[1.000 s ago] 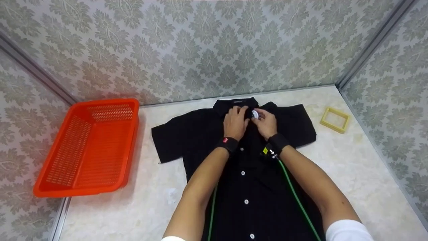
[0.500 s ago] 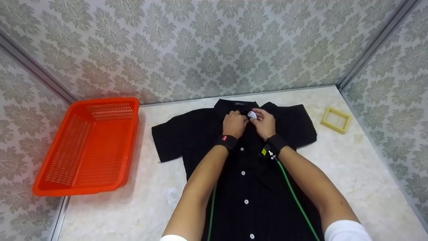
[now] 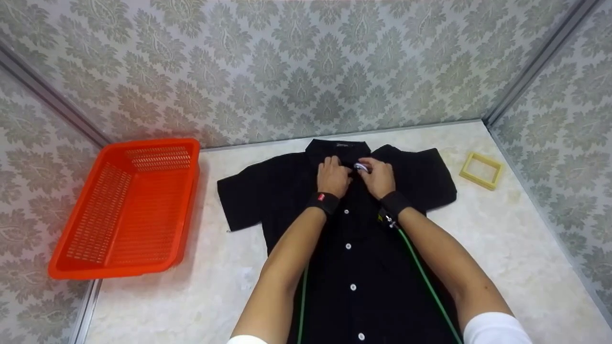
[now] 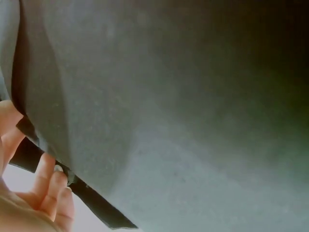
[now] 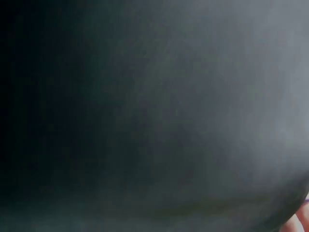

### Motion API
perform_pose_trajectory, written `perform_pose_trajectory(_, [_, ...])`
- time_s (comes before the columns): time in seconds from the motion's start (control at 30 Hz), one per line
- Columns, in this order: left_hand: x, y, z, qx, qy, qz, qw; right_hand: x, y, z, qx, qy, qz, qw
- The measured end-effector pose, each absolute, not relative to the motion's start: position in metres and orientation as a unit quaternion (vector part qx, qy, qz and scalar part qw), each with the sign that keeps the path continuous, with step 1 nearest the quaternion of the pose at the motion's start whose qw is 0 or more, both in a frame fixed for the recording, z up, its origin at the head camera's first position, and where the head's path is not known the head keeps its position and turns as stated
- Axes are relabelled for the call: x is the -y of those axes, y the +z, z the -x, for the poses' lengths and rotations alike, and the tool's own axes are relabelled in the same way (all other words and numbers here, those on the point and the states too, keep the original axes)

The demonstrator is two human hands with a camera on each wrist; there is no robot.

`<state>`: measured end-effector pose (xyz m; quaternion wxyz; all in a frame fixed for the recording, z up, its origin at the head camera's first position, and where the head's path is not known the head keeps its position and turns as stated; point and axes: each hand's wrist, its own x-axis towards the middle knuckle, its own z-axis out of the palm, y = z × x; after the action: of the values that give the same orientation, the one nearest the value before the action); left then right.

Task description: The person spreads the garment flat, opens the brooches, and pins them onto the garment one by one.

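A black short-sleeved shirt (image 3: 287,191) with white buttons lies spread out, collar toward the back wall. My left hand (image 3: 333,177) grips its front just below the collar, fingers curled into the cloth. In the left wrist view, bent fingers (image 4: 48,191) hold the edge of the dark fabric. Close beside it, my right hand (image 3: 380,177) pinches a small round white badge (image 3: 361,167) between thumb and fingers, right at the shirt's front opening. The badge is tilted nearly edge-on and partly covered by the fingers. Dark cloth fills most of the right wrist view, with fingertips (image 5: 301,220) in one corner.
An orange plastic basket (image 3: 187,239) stands on the left of the pale table (image 3: 224,286). A yellow rectangular frame (image 3: 492,184) lies at the right. Patterned walls (image 3: 296,71) enclose the back and sides. A green cable (image 3: 423,274) runs from the right wrist along the forearm.
The badge in my right hand has turned from face-up to nearly edge-on and shifted slightly left. My left fingers have drawn down from the collar and curled into the cloth.
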<state>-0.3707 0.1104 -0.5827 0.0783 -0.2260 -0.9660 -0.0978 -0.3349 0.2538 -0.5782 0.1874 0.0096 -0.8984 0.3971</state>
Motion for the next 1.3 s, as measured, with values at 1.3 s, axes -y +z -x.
perform_pose_trajectory(1.3, [-0.086, -0.577, 0.363, 0.952, -0.124, 0.279, 0.020, -0.265, -0.583, 0.332, 0.933, 0.300, -0.079, 0.182])
